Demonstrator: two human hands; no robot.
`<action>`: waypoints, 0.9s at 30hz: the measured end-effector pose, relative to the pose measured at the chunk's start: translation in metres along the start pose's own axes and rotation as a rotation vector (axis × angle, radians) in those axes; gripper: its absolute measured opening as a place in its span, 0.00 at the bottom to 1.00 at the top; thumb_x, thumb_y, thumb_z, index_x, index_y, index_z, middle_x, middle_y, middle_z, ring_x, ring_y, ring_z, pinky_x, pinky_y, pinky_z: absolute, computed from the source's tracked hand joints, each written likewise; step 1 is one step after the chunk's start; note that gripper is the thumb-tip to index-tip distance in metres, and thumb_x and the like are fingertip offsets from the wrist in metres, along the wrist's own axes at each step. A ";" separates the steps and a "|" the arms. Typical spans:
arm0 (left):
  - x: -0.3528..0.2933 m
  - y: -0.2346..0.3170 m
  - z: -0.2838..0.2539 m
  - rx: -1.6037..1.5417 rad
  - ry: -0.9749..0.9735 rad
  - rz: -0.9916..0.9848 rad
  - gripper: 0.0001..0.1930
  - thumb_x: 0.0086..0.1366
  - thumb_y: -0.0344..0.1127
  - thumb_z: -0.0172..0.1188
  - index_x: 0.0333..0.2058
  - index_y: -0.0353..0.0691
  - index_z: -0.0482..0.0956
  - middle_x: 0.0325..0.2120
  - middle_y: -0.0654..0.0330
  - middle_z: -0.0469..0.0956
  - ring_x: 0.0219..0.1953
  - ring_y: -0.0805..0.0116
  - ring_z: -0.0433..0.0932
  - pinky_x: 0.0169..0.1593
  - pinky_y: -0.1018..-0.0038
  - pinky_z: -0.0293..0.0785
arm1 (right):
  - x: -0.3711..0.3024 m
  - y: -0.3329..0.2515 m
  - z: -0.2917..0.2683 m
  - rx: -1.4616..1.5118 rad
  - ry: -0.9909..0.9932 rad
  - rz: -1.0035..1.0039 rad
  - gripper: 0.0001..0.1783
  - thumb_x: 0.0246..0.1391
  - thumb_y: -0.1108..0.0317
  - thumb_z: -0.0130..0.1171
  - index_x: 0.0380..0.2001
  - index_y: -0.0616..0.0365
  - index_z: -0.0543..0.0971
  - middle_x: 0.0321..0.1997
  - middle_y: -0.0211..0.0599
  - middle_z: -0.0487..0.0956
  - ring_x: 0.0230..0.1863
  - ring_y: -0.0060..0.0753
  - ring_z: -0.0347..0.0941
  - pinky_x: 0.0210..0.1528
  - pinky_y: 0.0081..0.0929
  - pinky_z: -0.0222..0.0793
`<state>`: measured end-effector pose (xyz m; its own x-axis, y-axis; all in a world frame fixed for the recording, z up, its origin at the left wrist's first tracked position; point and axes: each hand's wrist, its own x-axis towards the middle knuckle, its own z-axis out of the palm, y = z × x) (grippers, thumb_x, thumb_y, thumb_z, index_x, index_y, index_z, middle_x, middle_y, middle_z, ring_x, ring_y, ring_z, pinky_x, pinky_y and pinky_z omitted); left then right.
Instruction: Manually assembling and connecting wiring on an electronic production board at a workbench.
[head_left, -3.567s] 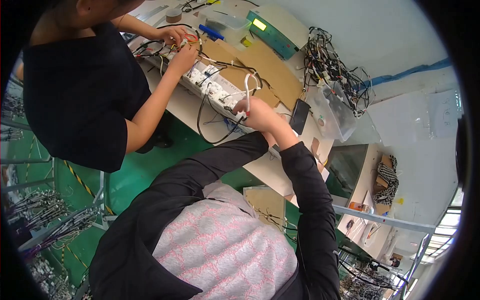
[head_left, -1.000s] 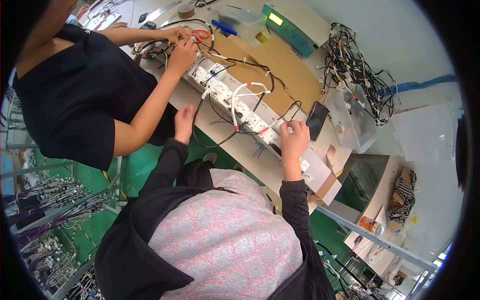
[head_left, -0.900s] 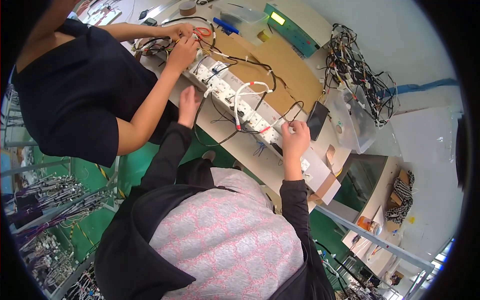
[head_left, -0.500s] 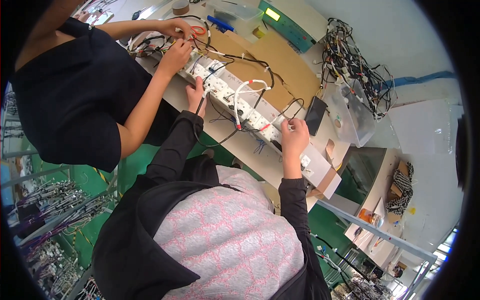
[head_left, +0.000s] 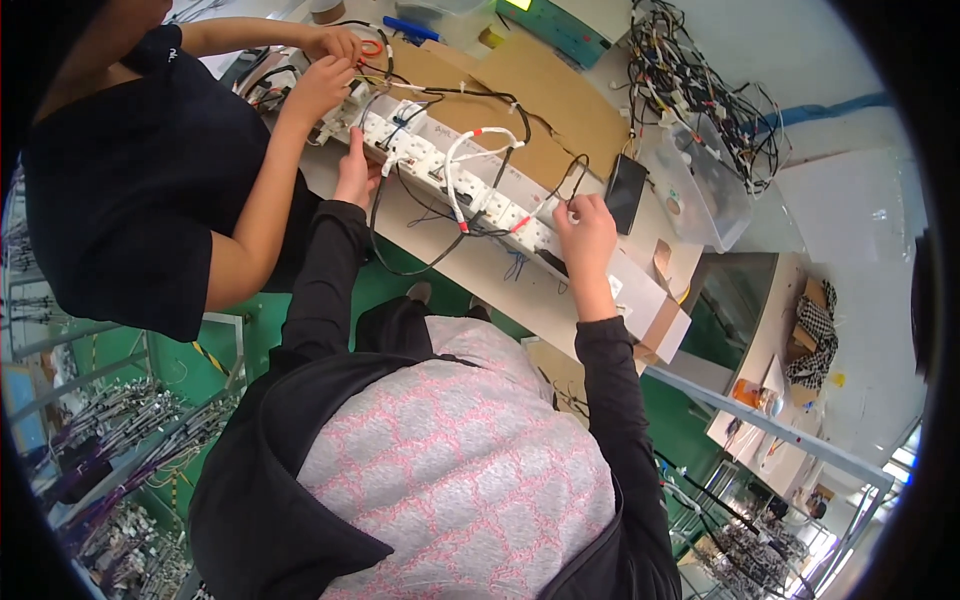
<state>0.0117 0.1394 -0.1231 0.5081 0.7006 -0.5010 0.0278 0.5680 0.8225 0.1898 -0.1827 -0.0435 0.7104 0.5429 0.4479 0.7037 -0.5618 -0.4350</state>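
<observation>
A long board (head_left: 632,288) carries a row of white sockets (head_left: 425,160) and lies at a slant on the table. Across it runs a wire harness with black cable (head_left: 388,262) and a white-wrapped loop (head_left: 450,172) marked with red bands. At the near edge of the row is my left hand (head_left: 352,180), thumb raised and apart from the fingers, beside a white connector (head_left: 392,160). My right hand (head_left: 588,235) is over the right part of the board, fingers pinched together at a thin wire's end; what lies between the fingertips is hidden.
At my left a co-worker's hands (head_left: 325,88) handle wires at the board's far end. Behind the board lie brown cardboard (head_left: 545,85), a black phone (head_left: 626,194), a clear plastic bin (head_left: 712,205) and a hanging wire bundle (head_left: 680,85). A green device (head_left: 560,32) stands at the back.
The view has shifted, and the scene sits a little higher and to the left. My left hand has drawn slightly away from the white connector. My right hand stays pinched over the board.
</observation>
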 end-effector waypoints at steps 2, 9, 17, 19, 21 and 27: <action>-0.001 -0.002 0.006 0.052 0.009 0.025 0.33 0.65 0.70 0.46 0.45 0.44 0.76 0.32 0.63 0.80 0.32 0.70 0.79 0.33 0.71 0.73 | -0.002 0.000 0.002 -0.008 0.011 0.095 0.08 0.47 0.67 0.64 0.21 0.58 0.77 0.26 0.35 0.75 0.26 0.37 0.74 0.30 0.33 0.69; 0.002 -0.007 0.008 -0.009 0.094 0.065 0.32 0.65 0.67 0.51 0.41 0.37 0.77 0.28 0.61 0.81 0.24 0.67 0.79 0.29 0.68 0.74 | -0.010 0.001 0.002 -0.060 0.050 0.099 0.09 0.49 0.64 0.64 0.23 0.56 0.77 0.27 0.34 0.76 0.25 0.35 0.74 0.29 0.32 0.69; -0.097 0.005 0.068 1.028 -0.030 1.247 0.36 0.54 0.37 0.67 0.59 0.29 0.62 0.61 0.41 0.61 0.63 0.41 0.59 0.66 0.55 0.54 | -0.013 -0.001 0.006 0.015 0.045 0.187 0.10 0.49 0.64 0.64 0.24 0.57 0.77 0.26 0.33 0.75 0.24 0.34 0.74 0.28 0.31 0.69; -0.108 0.012 0.082 1.145 -0.145 1.276 0.38 0.52 0.40 0.69 0.59 0.30 0.63 0.60 0.43 0.64 0.64 0.42 0.60 0.66 0.54 0.53 | -0.010 -0.003 0.005 0.041 0.014 0.221 0.11 0.50 0.63 0.65 0.24 0.58 0.77 0.26 0.34 0.75 0.24 0.33 0.74 0.29 0.28 0.69; -0.097 0.019 0.091 1.241 -0.472 1.196 0.41 0.49 0.46 0.72 0.57 0.31 0.66 0.57 0.47 0.70 0.62 0.43 0.62 0.64 0.53 0.57 | -0.006 0.003 0.003 0.104 -0.026 0.283 0.12 0.49 0.63 0.65 0.24 0.60 0.78 0.26 0.34 0.77 0.24 0.30 0.74 0.29 0.27 0.69; -0.085 0.017 0.120 1.214 -0.512 1.013 0.37 0.51 0.66 0.65 0.50 0.42 0.79 0.46 0.49 0.79 0.47 0.50 0.78 0.56 0.53 0.65 | 0.021 0.011 -0.018 0.406 -0.306 0.504 0.16 0.46 0.62 0.69 0.26 0.67 0.82 0.20 0.36 0.80 0.22 0.20 0.72 0.26 0.25 0.68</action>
<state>0.0726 0.0379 -0.0343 0.9417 0.2075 0.2648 0.0171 -0.8157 0.5783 0.2120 -0.1893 -0.0246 0.8813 0.4625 -0.0971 0.1968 -0.5461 -0.8143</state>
